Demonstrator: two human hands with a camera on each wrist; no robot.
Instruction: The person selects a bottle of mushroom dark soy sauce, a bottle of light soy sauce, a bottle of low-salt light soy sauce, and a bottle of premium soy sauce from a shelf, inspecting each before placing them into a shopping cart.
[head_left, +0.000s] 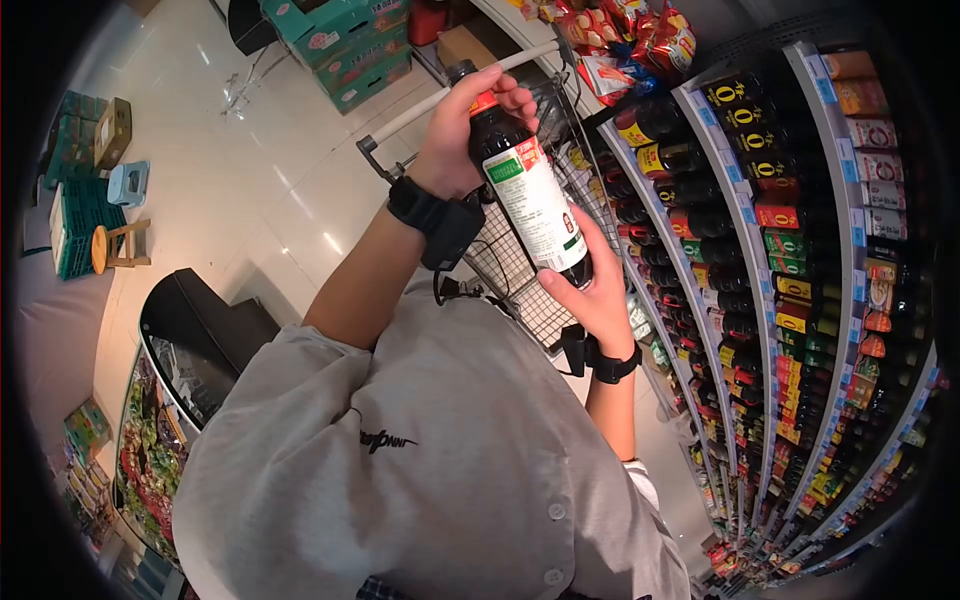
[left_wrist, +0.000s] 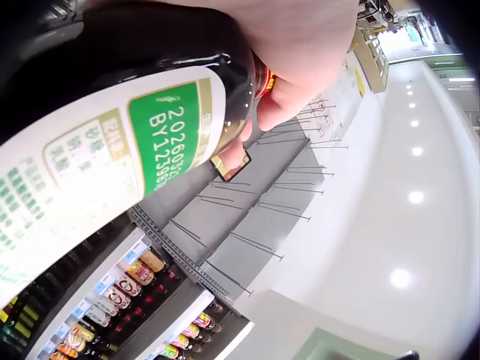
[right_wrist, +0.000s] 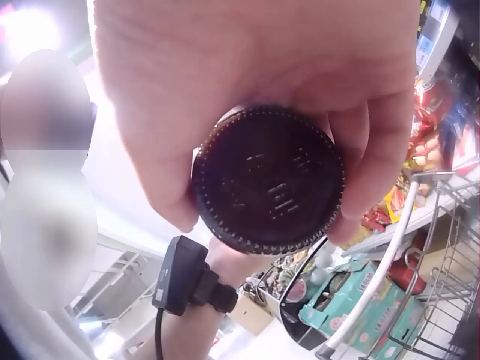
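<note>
A dark sauce bottle (head_left: 522, 195) with a red-banded neck and a white and green label is held tilted above a shopping cart. At its neck, my left hand (head_left: 455, 135) curls its fingers round the bottle just below the dark cap. My right hand (head_left: 590, 285) grips the lower end between thumb and fingers. In the left wrist view the bottle's green label panel (left_wrist: 166, 124) carries a printed number code. The right wrist view shows the round embossed base (right_wrist: 271, 180), with the fingers of my right hand (right_wrist: 255, 60) spread around its edge.
The wire shopping cart (head_left: 490, 255) stands in front of me, its pale handle (head_left: 405, 115) across the top. Shelves (head_left: 745, 200) packed with bottles line the right side, and bagged snacks (head_left: 640, 50) sit beyond. Green cartons (head_left: 340, 45) and a wooden stool (head_left: 122, 245) stand on the floor.
</note>
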